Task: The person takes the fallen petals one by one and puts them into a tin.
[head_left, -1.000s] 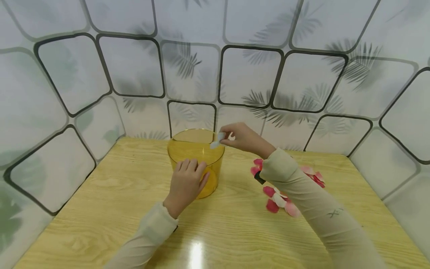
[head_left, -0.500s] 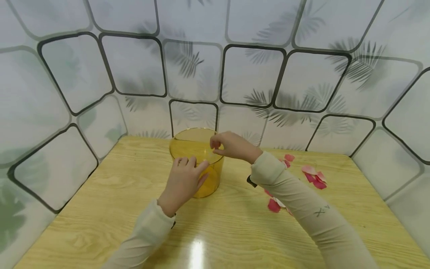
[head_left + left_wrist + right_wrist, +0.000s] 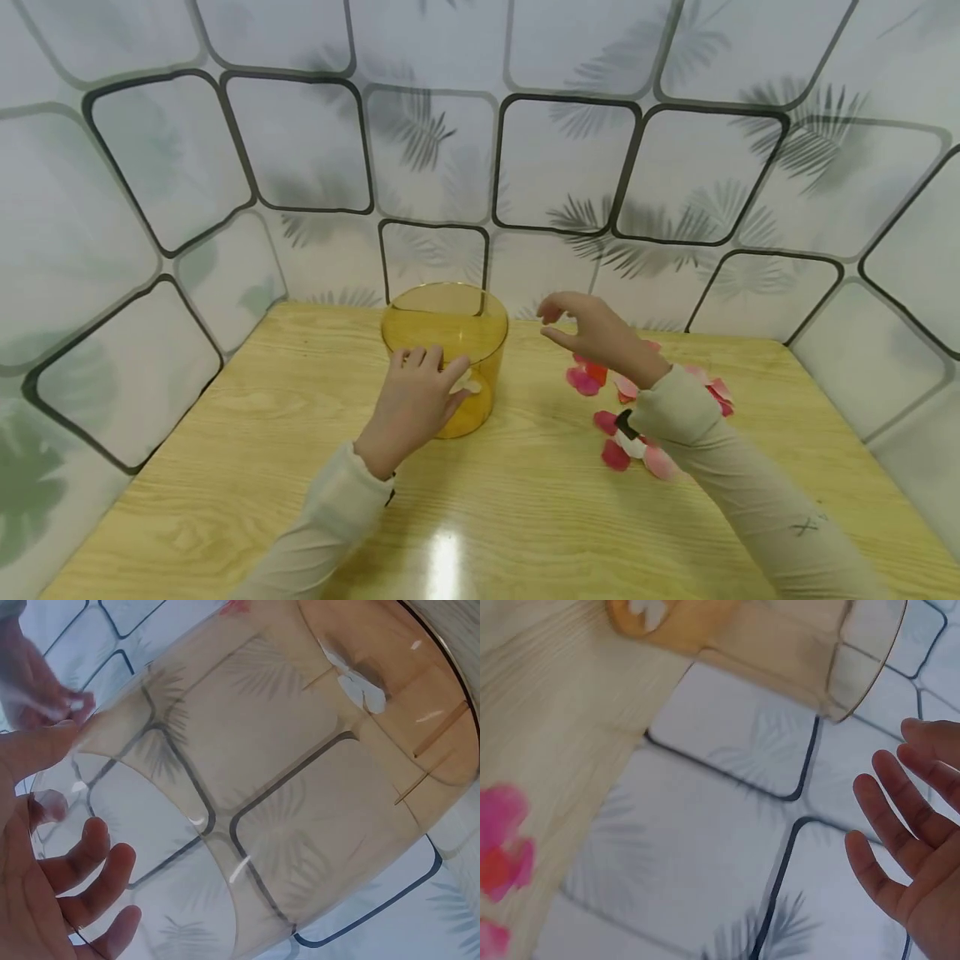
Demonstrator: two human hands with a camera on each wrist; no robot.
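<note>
Head view: left hand (image 3: 411, 404) rests relaxed fingers (image 3: 420, 360) against the amber container (image 3: 450, 337) at the tabletop's (image 3: 225, 467) far middle; right hand (image 3: 596, 333) hovers right of it, fingers spread, empty, over petals (image 3: 600, 379).

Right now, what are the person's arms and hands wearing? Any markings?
Both arms wear long, snug, pale beige sleeves to the wrist. The right sleeve bears a small dark stitched mark like two crosses on the forearm; the left sleeve looks plain. A dark strap edge shows at each wrist. The left hand and right hand are bare.
</note>
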